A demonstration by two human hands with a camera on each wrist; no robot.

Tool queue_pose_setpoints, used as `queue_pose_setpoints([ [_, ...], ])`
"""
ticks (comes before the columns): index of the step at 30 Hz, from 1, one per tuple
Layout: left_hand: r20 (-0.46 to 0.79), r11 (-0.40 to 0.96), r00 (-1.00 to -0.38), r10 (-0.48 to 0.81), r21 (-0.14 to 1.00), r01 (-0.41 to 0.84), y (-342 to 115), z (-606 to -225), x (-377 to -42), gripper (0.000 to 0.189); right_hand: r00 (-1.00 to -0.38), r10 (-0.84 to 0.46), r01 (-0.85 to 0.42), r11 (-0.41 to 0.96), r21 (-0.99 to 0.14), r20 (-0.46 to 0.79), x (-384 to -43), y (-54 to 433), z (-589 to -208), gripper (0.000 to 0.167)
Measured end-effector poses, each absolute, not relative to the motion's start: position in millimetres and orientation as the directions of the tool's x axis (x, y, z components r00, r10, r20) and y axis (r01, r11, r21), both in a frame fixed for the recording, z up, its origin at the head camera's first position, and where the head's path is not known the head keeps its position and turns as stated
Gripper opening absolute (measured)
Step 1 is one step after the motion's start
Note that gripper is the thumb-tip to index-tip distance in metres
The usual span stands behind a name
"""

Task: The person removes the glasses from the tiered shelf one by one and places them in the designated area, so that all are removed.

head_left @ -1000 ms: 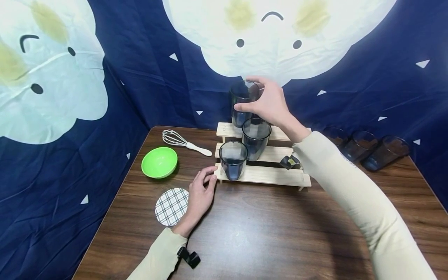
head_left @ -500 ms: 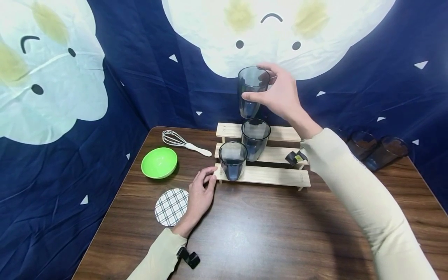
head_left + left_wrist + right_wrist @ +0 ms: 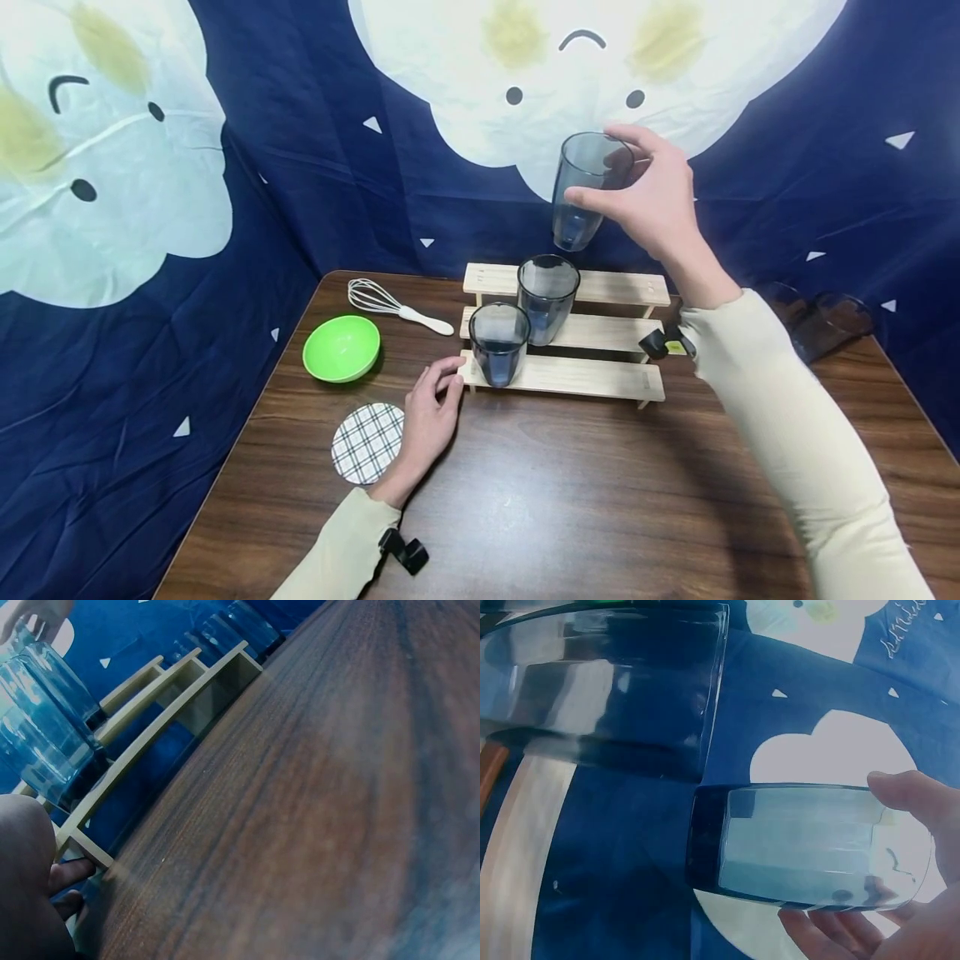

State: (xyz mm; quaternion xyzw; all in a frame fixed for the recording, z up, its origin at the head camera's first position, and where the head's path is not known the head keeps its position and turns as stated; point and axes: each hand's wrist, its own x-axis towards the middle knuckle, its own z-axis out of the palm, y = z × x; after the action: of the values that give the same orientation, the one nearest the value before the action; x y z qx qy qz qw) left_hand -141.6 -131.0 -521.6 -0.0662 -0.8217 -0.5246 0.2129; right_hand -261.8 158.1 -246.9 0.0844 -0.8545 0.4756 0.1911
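My right hand (image 3: 663,196) grips a tall dark tinted glass (image 3: 576,221) near its rim, thumb on one side and fingers on the other. The glass hangs above the top shelf of a three-step wooden rack (image 3: 592,377). In the right wrist view this glass (image 3: 802,840) appears sideways. On the rack, one glass (image 3: 498,354) stands at the left of the lowest step and another glass (image 3: 547,308) on the middle step. My left hand (image 3: 429,421) holds the left end of the lowest step; its fingertips (image 3: 71,874) show by the rack's leg.
A green bowl (image 3: 341,350), a white whisk (image 3: 401,310) and a round checked coaster (image 3: 367,443) lie on the wooden table (image 3: 540,500) at left. More dark glasses (image 3: 836,321) stand at the back right, partly behind my right sleeve. A blue curtain (image 3: 360,192) hangs close behind the rack.
My right hand has lifted the glass off the left of the top shelf and carried it up and to the right. The left hand has stayed put.
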Motion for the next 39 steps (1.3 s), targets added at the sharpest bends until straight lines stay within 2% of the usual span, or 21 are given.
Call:
queue_pose_setpoints([
  [12, 0.387, 0.45, -0.914, -0.124, 0.843, 0.295, -130, -517, -140, 0.024, -0.909, 0.097, -0.29, 0.552, -0.782, 0.405, -244, 186, -255, 0.08],
  [21, 0.358, 0.442, -0.925, -0.125, 0.855, 0.271, -129, -513, -139, 0.025, -0.876, 0.126, -0.337, 0.53, -0.778, 0.466, -229, 198, -261, 0.078],
  [26, 0.389, 0.453, -0.912, -0.133, 0.842, 0.293, -130, -519, -141, 0.024, -0.862, 0.123, -0.365, 0.523, -0.77, 0.492, -217, 203, -262, 0.076],
  [31, 0.404, 0.462, -0.906, -0.129, 0.832, 0.305, -131, -524, -143, 0.024, -0.863, 0.127, -0.371, 0.499, -0.783, 0.49, -206, 211, -261, 0.073],
  [39, 0.344, 0.454, -0.93, -0.129, 0.854, 0.253, -130, -517, -141, 0.025, -0.873, 0.133, -0.371, 0.441, -0.817, 0.469, -187, 224, -261, 0.072],
])
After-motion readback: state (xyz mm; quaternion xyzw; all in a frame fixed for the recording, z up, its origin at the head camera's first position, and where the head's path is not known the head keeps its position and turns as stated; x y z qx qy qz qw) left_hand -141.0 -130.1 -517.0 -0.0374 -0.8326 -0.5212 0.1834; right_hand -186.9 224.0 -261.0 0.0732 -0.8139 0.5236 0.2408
